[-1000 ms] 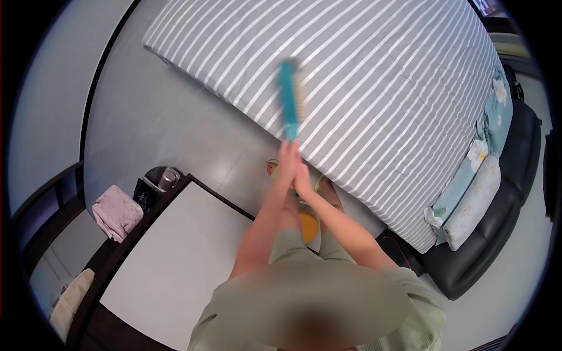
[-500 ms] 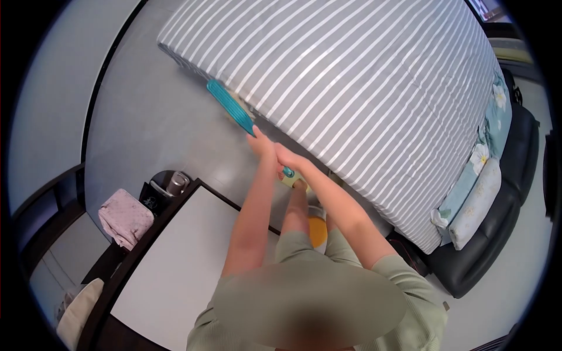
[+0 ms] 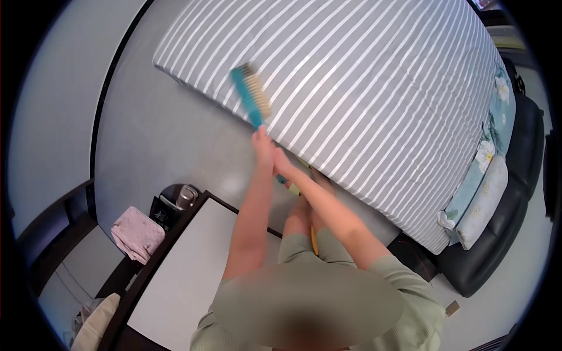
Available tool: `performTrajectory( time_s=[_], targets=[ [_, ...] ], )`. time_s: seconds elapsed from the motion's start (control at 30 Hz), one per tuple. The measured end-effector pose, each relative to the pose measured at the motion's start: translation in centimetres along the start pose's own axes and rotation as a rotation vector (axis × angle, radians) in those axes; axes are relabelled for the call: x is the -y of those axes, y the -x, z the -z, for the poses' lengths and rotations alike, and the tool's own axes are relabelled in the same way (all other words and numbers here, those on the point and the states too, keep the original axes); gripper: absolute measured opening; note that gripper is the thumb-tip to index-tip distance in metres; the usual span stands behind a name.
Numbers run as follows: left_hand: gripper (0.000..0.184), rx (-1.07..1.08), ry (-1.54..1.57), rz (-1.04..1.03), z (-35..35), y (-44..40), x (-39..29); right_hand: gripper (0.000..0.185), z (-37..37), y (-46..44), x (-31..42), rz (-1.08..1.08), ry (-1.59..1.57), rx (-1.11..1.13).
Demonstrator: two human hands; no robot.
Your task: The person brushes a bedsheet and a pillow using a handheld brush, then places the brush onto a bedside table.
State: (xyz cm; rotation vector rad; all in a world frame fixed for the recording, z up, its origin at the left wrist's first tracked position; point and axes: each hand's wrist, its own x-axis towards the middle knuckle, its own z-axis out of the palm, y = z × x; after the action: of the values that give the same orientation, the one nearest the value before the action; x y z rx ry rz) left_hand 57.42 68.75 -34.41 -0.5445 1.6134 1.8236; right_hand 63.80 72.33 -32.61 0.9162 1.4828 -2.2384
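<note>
Brush (image 3: 247, 96) has swung clockwise from half past ten to eleven, over bed (image 3: 363, 111), bristles (image 3: 257, 93) more visible.

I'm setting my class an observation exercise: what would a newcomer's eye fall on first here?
Probably the grey-and-white striped bed, filling the upper middle and right of the view. Next, the teal brush stands out against the stripes near the bed's lower-left edge, held in two hands, the left hand ahead of the right hand. Flowered pillows lie at far right beside a black headboard.
</note>
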Motion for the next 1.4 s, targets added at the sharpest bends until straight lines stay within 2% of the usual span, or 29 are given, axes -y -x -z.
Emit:
performTrajectory(
  time_s=[0.07,0.13,0.23,0.33,0.4,0.5,0.53,0.6,0.67,0.73,0.8,0.83,0.87,0.9,0.97,1.0,1.1,1.2,1.27,1.3,1.37,1.4],
  targets=[
    [0.028,-0.474,-0.048,0.022,2.2,-1.8,0.9,0.04,0.2,-2.4,0.1,-0.022,0.25,0.3],
    [0.031,-0.726,0.07,0.133,1.9,0.5,-0.5,0.04,0.9,-3.1,0.3,-0.059,0.493,0.592],
    [0.027,-0.571,0.229,-0.087,-0.6,2.8,-0.3,0.035,2.8,-0.7,1.5,0.062,0.487,0.372],
    [0.023,-0.3,0.141,-0.119,-6.0,3.9,0.4,0.03,5.9,2.5,1.4,0.206,-0.05,0.054],
    [0.018,-0.111,-0.006,-0.085,-11.4,5.0,0.2,0.026,9.2,3.4,0.6,0.137,-0.383,-0.037],
    [0.018,0.333,-0.248,0.111,-18.4,4.8,1.1,0.029,14.7,4.0,-1.1,0.094,-0.473,-0.4],
    [0.018,0.476,-0.327,0.163,-20.7,4.4,1.7,0.031,16.3,5.3,1.3,0.041,-0.516,-0.526],
    [0.017,0.684,-0.511,0.269,-25.7,3.8,2.8,0.032,18.5,5.9,4.6,0.104,-0.52,-0.811],
    [0.022,0.698,-0.749,0.13,-29.3,3.0,3.1,0.031,20.4,4.4,6.1,0.282,-0.441,-1.086],
    [0.027,0.698,-0.989,-0.021,-31.9,2.1,3.3,0.031,22.2,2.0,7.2,0.33,-0.362,-1.296],
    [0.033,0.658,-1.133,-0.109,-33.5,0.2,3.5,0.032,23.5,-0.8,7.7,0.346,-0.392,-1.248],
    [0.036,0.62,-1.158,-0.12,-33.9,-1.3,3.9,0.033,23.8,-2.3,7.8,0.374,-0.45,-1.106],
    [0.039,0.548,-1.089,-0.07,-33.2,-3.8,3.8,0.033,24.0,-3.8,7.9,0.4,-0.503,-0.96],
    [0.039,0.423,-0.987,-0.103,-32.1,-5.8,4.0,0.034,24.3,-5.2,8.1,0.425,-0.551,-0.812],
    [0.037,0.16,-0.789,-0.156,-30.4,-8.5,1.4,0.035,24.9,-7.3,9.5,0.227,-0.478,-0.457],
    [0.035,0.023,-0.691,-0.176,-29.8,-9.0,-0.6,0.035,25.0,-7.9,10.6,0.009,-0.353,-0.251],
    [0.032,-0.278,-0.298,-0.236,-27.0,-11.2,-1.4,0.038,24.4,-7.9,15.4,-0.199,-0.286,0.085],
    [0.025,-0.16,-0.178,-0.198,-29.0,-8.8,-3.8,0.04,24.6,-6.2,17.7,-0.173,-0.345,0.046],
    [0.019,0.022,-0.094,-0.092,-31.2,-6.9,-5.3,0.039,24.7,-5.4,16.4,0.087,-0.354,-0.175],
    [0.016,0.139,-0.048,-0.025,-32.6,-6.1,-5.6,0.038,25.1,-5.1,16.3,0.151,-0.394,-0.284],
    [0.017,0.558,-0.347,0.118,-35.5,-6.7,-5.4,0.036,25.6,-4.5,17.1,0.206,-0.49,-0.493],
    [0.017,0.576,-0.422,0.087,-35.8,-7.9,-4.7,0.036,25.7,-4.3,17.5,0.199,-0.557,-0.599]
  ],
)
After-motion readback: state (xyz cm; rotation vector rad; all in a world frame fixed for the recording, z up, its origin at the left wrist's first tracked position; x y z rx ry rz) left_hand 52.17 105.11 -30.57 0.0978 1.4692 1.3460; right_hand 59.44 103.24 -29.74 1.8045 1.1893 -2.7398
